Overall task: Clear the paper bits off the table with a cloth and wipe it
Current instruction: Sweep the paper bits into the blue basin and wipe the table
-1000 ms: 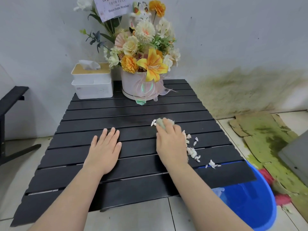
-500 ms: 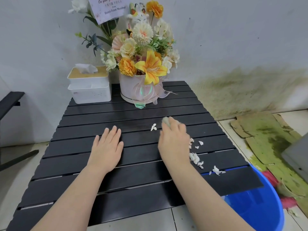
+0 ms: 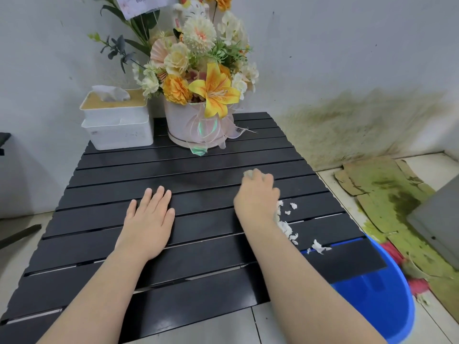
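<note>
Pressing my right hand [image 3: 257,197] down on the black slatted table [image 3: 198,170], fingers curled around a pale cloth [image 3: 249,173], only a bit of it poking out past the fingertips at the far side. Grip is closed on the cloth, wadded mostly under the palm. Left hand [image 3: 149,217] lies flat on the slats, palm down, fingers spread a little, holding nothing, well apart from the right one.

White paper bits [image 3: 288,227] sit just beside my right hand on its right side, some touching the wrist edge, a loose trail running toward the near-right table corner. One bigger scrap [image 3: 319,247] lies apart from the rest, close to the table's right edge.

Blue bucket [image 3: 377,301] stands on the floor under that near-right corner, partly hidden by the tabletop. At the far end of the table, a white tissue box [image 3: 116,122] sits on the left and a flower arrangement [image 3: 198,78] in a white pot just beside it. Green-stained cardboard [image 3: 387,184] lies on the floor by the wall.
</note>
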Demonstrator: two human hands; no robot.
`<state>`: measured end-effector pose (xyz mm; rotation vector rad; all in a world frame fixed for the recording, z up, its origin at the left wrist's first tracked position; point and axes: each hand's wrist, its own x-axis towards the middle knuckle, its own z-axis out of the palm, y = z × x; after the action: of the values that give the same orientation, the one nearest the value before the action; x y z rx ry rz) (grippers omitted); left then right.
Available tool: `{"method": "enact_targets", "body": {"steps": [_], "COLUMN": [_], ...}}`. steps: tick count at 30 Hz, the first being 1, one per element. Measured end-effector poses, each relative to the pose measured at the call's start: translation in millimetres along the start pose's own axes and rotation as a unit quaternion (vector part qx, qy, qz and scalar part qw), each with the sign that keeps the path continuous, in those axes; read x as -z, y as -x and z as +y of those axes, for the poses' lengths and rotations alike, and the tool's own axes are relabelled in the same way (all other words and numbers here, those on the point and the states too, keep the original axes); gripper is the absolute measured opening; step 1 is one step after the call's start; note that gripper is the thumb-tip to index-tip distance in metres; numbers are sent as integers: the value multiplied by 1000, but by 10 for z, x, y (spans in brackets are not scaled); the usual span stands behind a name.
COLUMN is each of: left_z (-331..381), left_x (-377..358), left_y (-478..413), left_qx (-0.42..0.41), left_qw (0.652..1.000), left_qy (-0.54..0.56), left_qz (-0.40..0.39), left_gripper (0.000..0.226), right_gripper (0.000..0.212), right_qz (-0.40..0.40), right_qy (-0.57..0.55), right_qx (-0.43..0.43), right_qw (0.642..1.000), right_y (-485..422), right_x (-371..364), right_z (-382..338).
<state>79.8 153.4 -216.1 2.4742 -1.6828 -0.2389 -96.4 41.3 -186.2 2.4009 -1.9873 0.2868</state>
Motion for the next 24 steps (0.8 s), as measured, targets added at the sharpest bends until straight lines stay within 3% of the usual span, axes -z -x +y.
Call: {"method": "enact_targets", "body": {"steps": [4,11,19,20,22,24], "left_z": [8,-4,3,2,34,122], "left_x": [-8,12,20,26,52,76], "left_y": [2,16,12,9,22,105], "left_qx": [0,-7,2,3,6,11], "left_qw": [1000,1000,1000,1000,1000,1000], "left_qy": [8,7,8,1,-20,-12], "left_qz": [0,2,-10,-10,-2,15], "left_gripper": [53,53,53,53,52,50], "right_gripper": [37,38,40,37,32,39], "right_qz": [39,1,-4,7,106,177], "right_qy": [-56,5,16,5,-4,-23], "right_qx": [-50,151,23,14,21,49], "right_qw": [996,989,1000,1000,994,983], "right_y": [27,33,42,85,238,491], "right_x": [170,-95,13,54,160,227], "right_z": [36,-755,133,203,285,324]}}
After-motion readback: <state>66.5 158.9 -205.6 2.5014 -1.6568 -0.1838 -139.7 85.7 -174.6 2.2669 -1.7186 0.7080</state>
